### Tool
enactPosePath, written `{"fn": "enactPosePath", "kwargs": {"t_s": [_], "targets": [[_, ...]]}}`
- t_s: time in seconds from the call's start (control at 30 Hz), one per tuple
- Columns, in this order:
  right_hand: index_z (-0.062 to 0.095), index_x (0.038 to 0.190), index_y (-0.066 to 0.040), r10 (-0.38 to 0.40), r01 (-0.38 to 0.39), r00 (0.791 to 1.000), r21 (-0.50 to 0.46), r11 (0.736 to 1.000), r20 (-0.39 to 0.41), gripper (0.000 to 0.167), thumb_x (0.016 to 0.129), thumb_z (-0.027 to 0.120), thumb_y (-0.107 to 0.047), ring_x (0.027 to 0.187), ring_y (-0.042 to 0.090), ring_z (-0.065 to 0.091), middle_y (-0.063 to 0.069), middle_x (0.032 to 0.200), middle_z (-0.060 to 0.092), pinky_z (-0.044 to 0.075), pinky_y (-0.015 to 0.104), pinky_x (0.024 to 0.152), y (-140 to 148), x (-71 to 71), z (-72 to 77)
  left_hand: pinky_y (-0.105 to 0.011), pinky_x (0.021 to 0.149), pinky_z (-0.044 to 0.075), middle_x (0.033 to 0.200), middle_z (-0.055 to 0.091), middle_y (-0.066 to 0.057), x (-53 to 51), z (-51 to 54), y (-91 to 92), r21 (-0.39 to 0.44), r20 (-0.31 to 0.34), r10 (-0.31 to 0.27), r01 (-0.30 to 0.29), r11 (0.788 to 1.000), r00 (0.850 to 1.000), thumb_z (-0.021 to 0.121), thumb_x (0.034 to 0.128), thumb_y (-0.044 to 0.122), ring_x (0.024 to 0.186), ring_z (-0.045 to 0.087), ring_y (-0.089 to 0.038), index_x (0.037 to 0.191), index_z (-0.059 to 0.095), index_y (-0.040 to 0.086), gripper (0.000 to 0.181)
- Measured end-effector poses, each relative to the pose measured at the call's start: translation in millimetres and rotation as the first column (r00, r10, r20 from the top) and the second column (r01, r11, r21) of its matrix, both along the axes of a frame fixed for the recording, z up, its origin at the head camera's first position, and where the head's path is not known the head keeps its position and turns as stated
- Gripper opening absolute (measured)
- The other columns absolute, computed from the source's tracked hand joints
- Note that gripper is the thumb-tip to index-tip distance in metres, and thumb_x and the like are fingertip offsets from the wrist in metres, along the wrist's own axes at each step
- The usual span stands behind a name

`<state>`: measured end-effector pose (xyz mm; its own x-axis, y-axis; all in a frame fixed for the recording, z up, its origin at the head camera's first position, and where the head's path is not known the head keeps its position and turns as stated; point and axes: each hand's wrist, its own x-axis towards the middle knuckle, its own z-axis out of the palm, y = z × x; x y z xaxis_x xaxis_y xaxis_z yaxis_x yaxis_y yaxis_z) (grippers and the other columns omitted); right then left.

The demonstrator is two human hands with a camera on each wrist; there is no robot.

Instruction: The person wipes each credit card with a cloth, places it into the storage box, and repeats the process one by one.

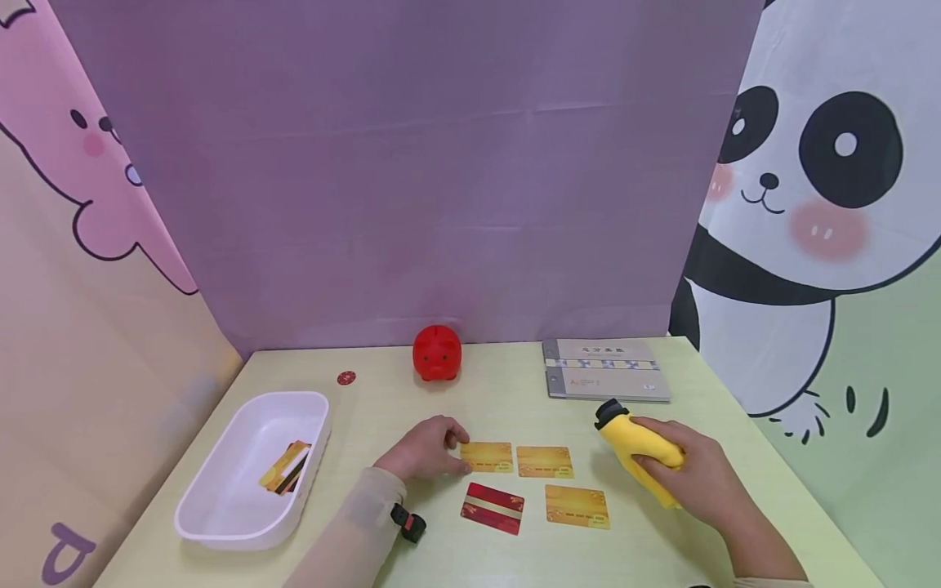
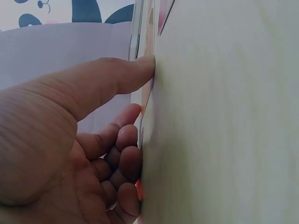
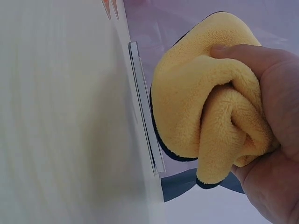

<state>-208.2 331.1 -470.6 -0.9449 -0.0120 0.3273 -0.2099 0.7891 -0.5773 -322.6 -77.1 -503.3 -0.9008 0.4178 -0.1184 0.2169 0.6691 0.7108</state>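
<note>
At the left end of a gold card [image 1: 488, 457], my left hand [image 1: 430, 449] has thumb and index finger on its edge; the other fingers are curled in the left wrist view, where the hand [image 2: 70, 135] is beside the tabletop. A second gold card [image 1: 545, 461] lies just right of it, a third [image 1: 577, 506] lower right, and a red card [image 1: 492, 508] with a pale stripe below. My right hand [image 1: 694, 474] grips a bunched yellow cloth [image 1: 635, 449] with dark edging, held above the table. In the right wrist view the cloth [image 3: 201, 102] is folded within the hand [image 3: 280, 116].
A white tray [image 1: 193, 498] on the left holds a few cards [image 1: 283, 469]. A small round red piece [image 1: 346, 378] and a red piggy bank [image 1: 437, 354] stand toward the back. A grey book [image 1: 606, 371] lies at the back right, before a purple backdrop [image 1: 412, 180].
</note>
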Motion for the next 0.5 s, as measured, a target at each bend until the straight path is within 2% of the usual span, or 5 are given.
{"fn": "enactPosePath", "kwargs": {"t_s": [0.3,0.5], "targets": [[0.068,0.140,-0.017,0.000,0.000,1.000,0.024,1.000,-0.009,0.055,0.087,0.086,-0.018,0.085,0.020,0.060,0.007,0.128,0.071,0.053,0.032,0.072,2.5,-1.6,-3.3,-0.038,0.082,0.051,0.102,0.058,-0.003,-0.1,1.0,0.1,-0.005,0.028,0.028,-0.028,1.000,0.999,0.094,0.0784,0.022,0.098,0.053,-0.023,0.111,0.066,0.016,0.044],[0.069,0.138,-0.019,0.013,-0.013,1.000,0.013,1.000,-0.014,0.054,0.087,0.087,-0.020,0.087,0.019,0.059,0.007,0.127,0.072,0.053,0.032,0.072,1.2,-0.6,-1.3,-0.038,0.082,0.052,0.104,0.058,-0.003,1.4,4.5,0.0,0.017,0.053,0.061,-0.062,0.998,0.997,0.093,0.0799,0.019,0.097,0.055,-0.024,0.112,0.056,0.018,0.049]]}}
